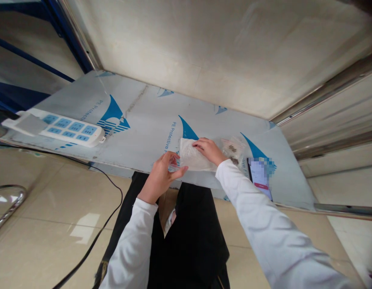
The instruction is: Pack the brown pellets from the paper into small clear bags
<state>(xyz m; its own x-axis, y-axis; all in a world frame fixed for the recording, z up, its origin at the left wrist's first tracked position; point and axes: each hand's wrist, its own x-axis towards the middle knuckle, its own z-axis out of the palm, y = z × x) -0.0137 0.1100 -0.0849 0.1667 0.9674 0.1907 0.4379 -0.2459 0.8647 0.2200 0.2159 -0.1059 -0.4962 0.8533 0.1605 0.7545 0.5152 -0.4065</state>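
A white sheet (193,159), perhaps tissue or thin cloth, lies near the front edge of the table. My right hand (209,150) rests over it, fingertips drawn together at its upper part; a tiny dark spot shows there, too small to name. At the sheet's left side, my left hand (162,176) has its thumb stretched away from the curled fingers. A small clear plastic bag (174,161) with a red line lies by those fingers, partly hidden. Beyond my right wrist are clear bags (232,147) holding small dark pieces.
A phone (260,178) with a lit screen lies right of my right sleeve. The film-covered table (144,120) carries a white power strip (70,128) on the left. A black cable (113,184) hangs toward the floor. A pale wall (189,48) stands behind the table.
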